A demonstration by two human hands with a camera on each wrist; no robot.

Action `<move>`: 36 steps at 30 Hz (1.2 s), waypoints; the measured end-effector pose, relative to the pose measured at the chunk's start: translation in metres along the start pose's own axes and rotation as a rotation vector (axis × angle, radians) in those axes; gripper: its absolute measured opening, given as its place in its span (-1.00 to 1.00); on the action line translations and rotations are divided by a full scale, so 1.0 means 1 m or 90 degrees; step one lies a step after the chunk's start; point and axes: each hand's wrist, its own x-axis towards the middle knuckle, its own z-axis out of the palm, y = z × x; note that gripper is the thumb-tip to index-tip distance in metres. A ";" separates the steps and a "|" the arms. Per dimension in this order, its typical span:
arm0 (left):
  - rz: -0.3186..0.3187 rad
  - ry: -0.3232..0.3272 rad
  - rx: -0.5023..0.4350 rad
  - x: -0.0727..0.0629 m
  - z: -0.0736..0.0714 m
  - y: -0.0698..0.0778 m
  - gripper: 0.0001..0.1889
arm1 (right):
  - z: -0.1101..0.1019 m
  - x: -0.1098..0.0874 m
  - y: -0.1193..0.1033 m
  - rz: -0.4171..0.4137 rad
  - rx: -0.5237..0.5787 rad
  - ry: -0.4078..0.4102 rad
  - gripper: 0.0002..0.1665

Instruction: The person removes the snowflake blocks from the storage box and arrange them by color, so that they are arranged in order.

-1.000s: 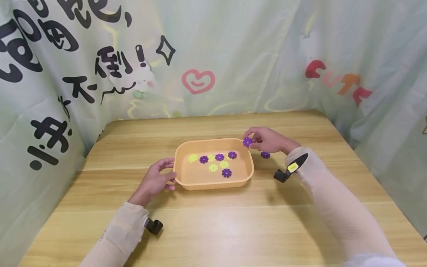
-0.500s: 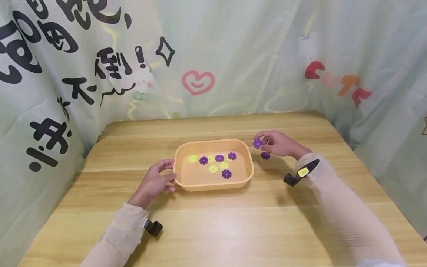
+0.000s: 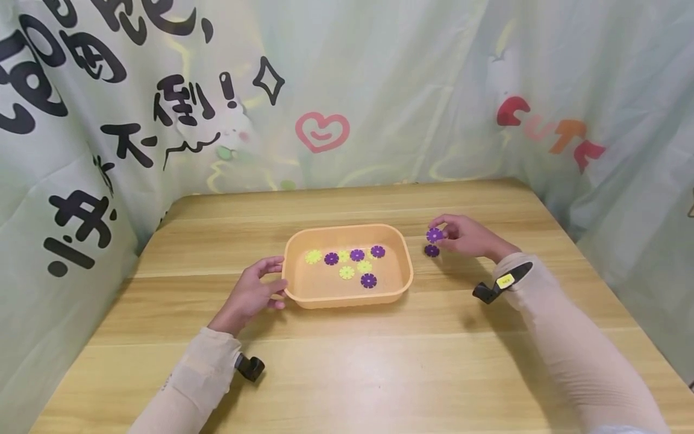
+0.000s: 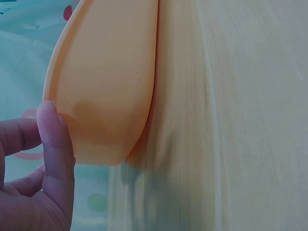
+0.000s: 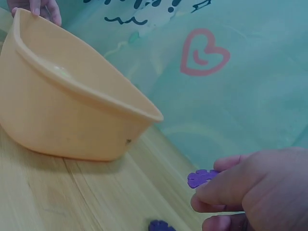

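Note:
An orange plastic basin (image 3: 347,300) stands on the table, with several yellow and purple slotted discs, such as a yellow disc (image 3: 313,257) and a purple disc (image 3: 368,280), lying flat on its floor. My left hand (image 3: 255,292) holds the basin's left end, its thumb (image 4: 53,130) at the rim. To the right of the basin, my right hand (image 3: 466,236) pinches a purple slotted disc (image 3: 434,235) between thumb and fingers, raised above the table. Just below it, a second purple disc (image 5: 161,226) lies on the wood.
The wooden table (image 3: 347,374) ends at a pale printed curtain (image 3: 390,120) at the back and both sides. A camera (image 3: 250,367) is strapped at the left wrist, and another camera (image 3: 486,293) at the right wrist.
My right hand has moved rightward from the basin's right rim with the purple disc in its fingers, to over the disc on the table. The left hand and basin have stayed put.

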 end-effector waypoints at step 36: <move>-0.001 0.003 0.010 0.000 0.001 -0.001 -0.41 | 0.004 -0.018 0.033 0.063 -0.180 -0.003 -0.62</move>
